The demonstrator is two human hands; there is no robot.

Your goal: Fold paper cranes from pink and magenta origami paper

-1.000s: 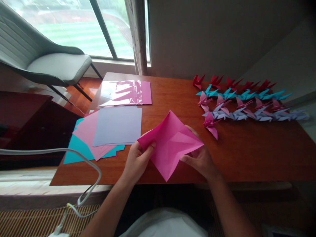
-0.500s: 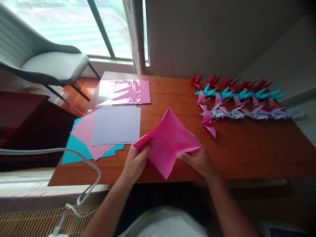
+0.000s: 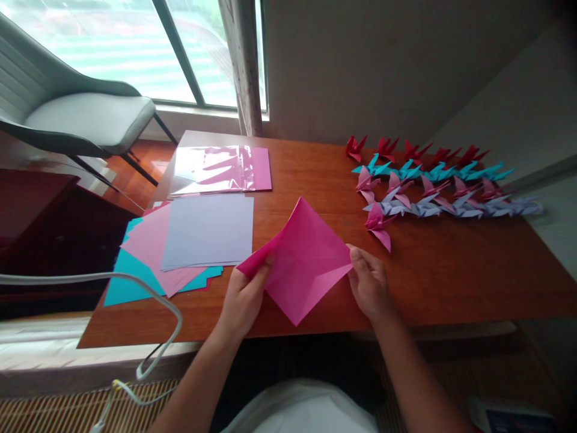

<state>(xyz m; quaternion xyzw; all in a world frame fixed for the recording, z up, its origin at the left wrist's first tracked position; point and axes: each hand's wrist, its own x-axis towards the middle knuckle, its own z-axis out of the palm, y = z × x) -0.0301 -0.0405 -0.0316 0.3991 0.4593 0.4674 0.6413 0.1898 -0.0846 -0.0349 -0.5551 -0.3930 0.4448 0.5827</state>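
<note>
A bright pink sheet of origami paper [image 3: 306, 258], creased and bent a little along its middle, is held up between my hands near the table's front edge. One corner points away from me and another toward me. My left hand [image 3: 246, 297] grips its left corner, thumb on top and the fingers hidden beneath. At the right corner, my right hand [image 3: 368, 279] pinches the paper between thumb and curled fingers. Beyond my right hand lies a pink folded paper crane [image 3: 377, 225], the nearest of several cranes.
Rows of red cranes [image 3: 415, 150], turquoise cranes [image 3: 439, 171] and lavender cranes [image 3: 424, 207] stand at the back right of the wooden table [image 3: 451, 270]. Lavender sheets [image 3: 210, 231], turquoise sheets [image 3: 128, 282] and a clear packet [image 3: 211, 171] lie left. A white cable [image 3: 174, 300] loops at the front left.
My right hand has shifted from under the paper's right side to a pinch at its right corner. The paper is opened slightly flatter. My left hand keeps its hold.
</note>
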